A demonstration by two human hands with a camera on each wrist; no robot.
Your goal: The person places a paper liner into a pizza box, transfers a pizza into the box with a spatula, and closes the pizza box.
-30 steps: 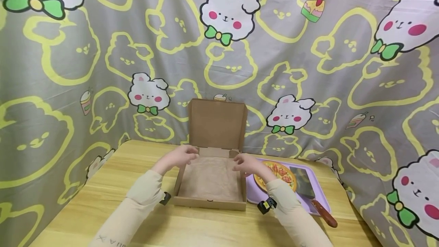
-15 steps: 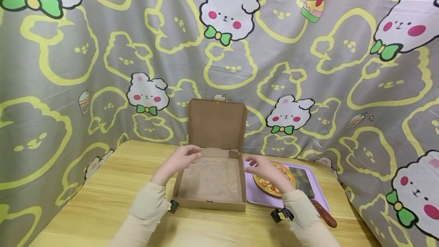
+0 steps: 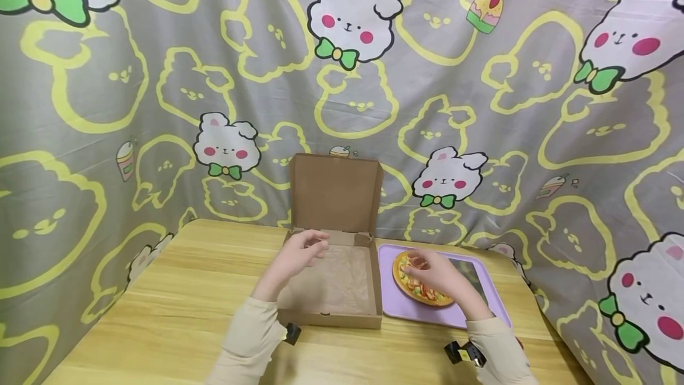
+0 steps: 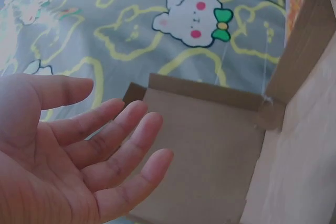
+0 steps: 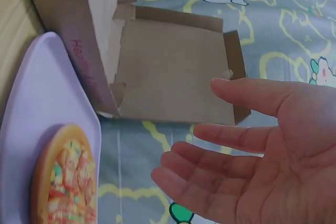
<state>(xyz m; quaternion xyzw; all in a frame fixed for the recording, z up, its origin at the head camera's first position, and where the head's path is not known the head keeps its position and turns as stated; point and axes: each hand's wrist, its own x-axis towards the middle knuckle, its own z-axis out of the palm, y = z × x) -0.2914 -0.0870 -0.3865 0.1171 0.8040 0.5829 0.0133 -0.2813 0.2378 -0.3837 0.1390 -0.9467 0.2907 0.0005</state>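
Note:
An opened cardboard pizza box [image 3: 336, 318] stands mid-table, its lid [image 3: 335, 192] raised at the back and brown paper [image 3: 342, 284] lining its base. Over the box's left part hovers my left hand [image 3: 299, 254], fingers loosely bent, holding nothing; the left wrist view shows that hand [image 4: 100, 150] with its fingers apart. To the right, a pizza [image 3: 422, 293] lies on a lilac tray [image 3: 395, 308]. My right hand [image 3: 440, 272] is above the pizza and partly covers it. In the right wrist view, nothing is in the right hand [image 5: 247, 156], whose fingers are relaxed.
On the tray's right side lies a dark blade [image 3: 472, 278], mostly behind my right forearm, its handle nearly hidden. The wooden table [image 3: 160, 314] extends left of the box. A patterned curtain [image 3: 358, 100] hangs close behind the box lid.
My right hand has moved right, from the box's right edge to above the pizza. My left hand has shifted slightly right over the box. Box, tray and pizza stay in place.

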